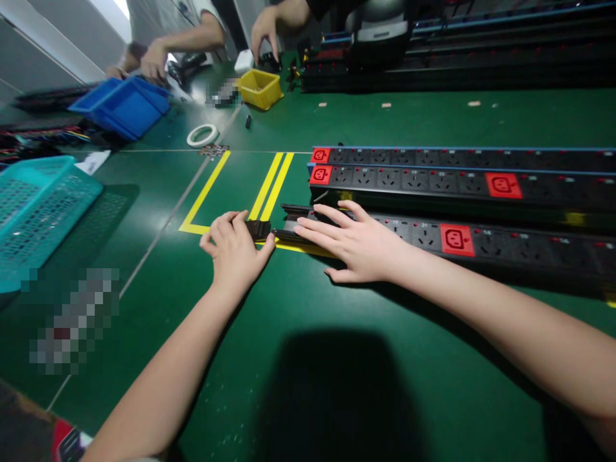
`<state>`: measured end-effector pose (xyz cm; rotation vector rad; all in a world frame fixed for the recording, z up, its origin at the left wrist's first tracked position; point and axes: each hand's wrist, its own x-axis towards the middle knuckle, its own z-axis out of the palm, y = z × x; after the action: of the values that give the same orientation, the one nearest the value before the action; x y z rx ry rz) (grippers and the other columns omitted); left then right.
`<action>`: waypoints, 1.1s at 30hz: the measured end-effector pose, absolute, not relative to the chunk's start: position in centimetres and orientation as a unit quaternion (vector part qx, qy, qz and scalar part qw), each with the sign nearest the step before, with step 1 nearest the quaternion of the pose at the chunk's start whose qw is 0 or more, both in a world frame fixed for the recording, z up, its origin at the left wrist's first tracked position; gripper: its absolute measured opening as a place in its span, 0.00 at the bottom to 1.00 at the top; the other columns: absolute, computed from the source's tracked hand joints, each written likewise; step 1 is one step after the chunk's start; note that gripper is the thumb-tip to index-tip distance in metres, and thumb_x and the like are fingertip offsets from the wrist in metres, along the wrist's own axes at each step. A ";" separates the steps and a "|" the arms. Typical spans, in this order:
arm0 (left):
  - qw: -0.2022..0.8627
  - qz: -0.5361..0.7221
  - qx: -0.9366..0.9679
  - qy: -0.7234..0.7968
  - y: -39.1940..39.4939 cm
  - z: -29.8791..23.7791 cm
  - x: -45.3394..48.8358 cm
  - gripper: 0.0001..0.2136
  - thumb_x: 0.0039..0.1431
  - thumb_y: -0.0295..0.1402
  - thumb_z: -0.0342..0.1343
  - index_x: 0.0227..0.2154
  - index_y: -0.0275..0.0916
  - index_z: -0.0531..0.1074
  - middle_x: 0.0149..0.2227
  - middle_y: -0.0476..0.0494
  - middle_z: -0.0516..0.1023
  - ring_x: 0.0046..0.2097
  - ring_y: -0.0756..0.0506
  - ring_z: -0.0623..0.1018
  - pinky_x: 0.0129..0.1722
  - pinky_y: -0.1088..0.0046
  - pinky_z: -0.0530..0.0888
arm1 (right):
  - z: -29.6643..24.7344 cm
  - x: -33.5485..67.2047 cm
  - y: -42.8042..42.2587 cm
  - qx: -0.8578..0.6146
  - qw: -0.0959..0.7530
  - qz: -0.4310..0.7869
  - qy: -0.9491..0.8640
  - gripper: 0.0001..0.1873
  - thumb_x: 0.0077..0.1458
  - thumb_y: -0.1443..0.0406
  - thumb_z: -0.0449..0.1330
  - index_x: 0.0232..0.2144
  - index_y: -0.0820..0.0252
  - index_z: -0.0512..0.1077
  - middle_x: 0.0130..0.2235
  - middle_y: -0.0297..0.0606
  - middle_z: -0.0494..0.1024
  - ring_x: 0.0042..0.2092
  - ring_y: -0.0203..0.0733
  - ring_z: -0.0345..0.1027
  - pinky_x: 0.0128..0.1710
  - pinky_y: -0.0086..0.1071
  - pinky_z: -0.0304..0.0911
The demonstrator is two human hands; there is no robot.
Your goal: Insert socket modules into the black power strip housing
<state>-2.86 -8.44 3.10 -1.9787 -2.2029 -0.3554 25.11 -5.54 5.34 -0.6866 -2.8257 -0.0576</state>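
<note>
A long black power strip with a red socket lies across the table in front of me. Its left end is an open black channel, part of it under my fingers. My right hand rests spread over the strip near that end, fingers stretched out. At the channel's mouth, my left hand grips a small black end piece, its thumb by the strip's edge. Whether the piece touches the channel I cannot tell. Behind lie two more power strips side by side, each with red sockets.
Yellow tape lines mark the green table. Left stand a teal basket and a blue bin. Farther back are a white tape roll, a yellow bin, black strips and co-workers' hands.
</note>
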 end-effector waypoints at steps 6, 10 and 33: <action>0.080 -0.108 -0.651 -0.747 -8.4 3.3 -3.5 0.33 0.63 0.51 0.56 0.64 0.34 0.65 0.65 0.19 0.65 0.68 0.22 0.63 0.64 0.38 0.59 | 5.3 25.0 -5.8 -0.244 0.138 -0.029 -0.960 0.44 0.62 0.52 0.61 0.74 0.61 0.58 0.73 0.45 0.66 0.66 0.62 0.61 0.71 0.60 0.40; 0.079 -0.114 -0.655 -0.743 -8.2 3.4 -3.7 0.34 0.64 0.51 0.57 0.65 0.34 0.64 0.65 0.19 0.65 0.68 0.22 0.63 0.64 0.38 0.59 | 5.2 25.1 -6.0 -0.246 0.158 -0.045 -0.955 0.40 0.62 0.51 0.60 0.70 0.64 0.63 0.68 0.46 0.73 0.62 0.61 0.62 0.71 0.60 0.37; 0.051 -0.163 -0.658 -0.733 -7.5 4.2 -4.1 0.26 0.67 0.52 0.56 0.60 0.42 0.71 0.60 0.27 0.78 0.64 0.25 0.71 0.64 0.39 0.54 | 4.7 25.0 -6.3 -0.261 0.140 -0.195 -0.935 0.27 0.66 0.49 0.57 0.53 0.65 0.74 0.57 0.47 0.78 0.53 0.54 0.62 0.65 0.54 0.43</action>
<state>-4.10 -7.51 4.18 -2.0025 -2.2322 -0.4963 25.00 -6.32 4.69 -0.7543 -2.7015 -0.5628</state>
